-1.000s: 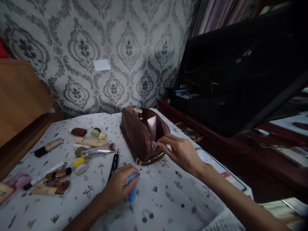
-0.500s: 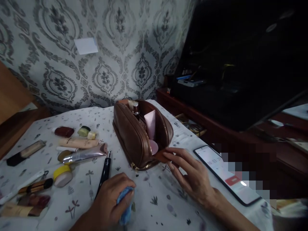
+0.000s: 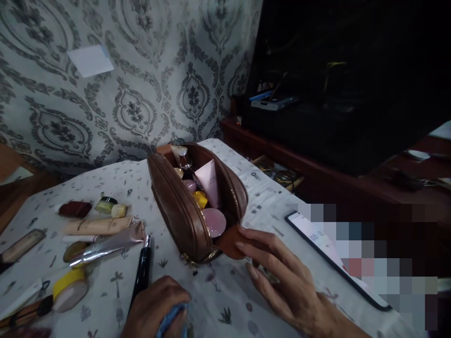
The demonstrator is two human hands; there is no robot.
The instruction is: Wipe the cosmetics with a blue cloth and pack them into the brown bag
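1. Since the earlier frame, the tan end flap of the brown zip-up cosmetic bag has come further out under the right hand, and more of the contents shows.
2. The right hand is half open, fingers loosely spread, with two fingertips on the flap at the bag's near end; whether the thumb also pinches it, I cannot tell.
3. The left hand is curled closed on a crumpled blue cloth, nearer the person than the bag; a black pen-like tool runs up beside it, and whether that is gripped too is unclear.
4. The bag sits upright on the table, unzipped. Inside stand a pink squeeze tube and a silver-capped bottle, with a pink oval item at the near end.
5. To the bag's left lie a silver squeeze tube and a yellow-lidded jar; to its right, a phone.
6. Judging by its look, the bag is soft-walled, moderately light and not slippery; the flap should bend easily. Hold the bag by its zipped rim, gently, since the bottle may be fragile.
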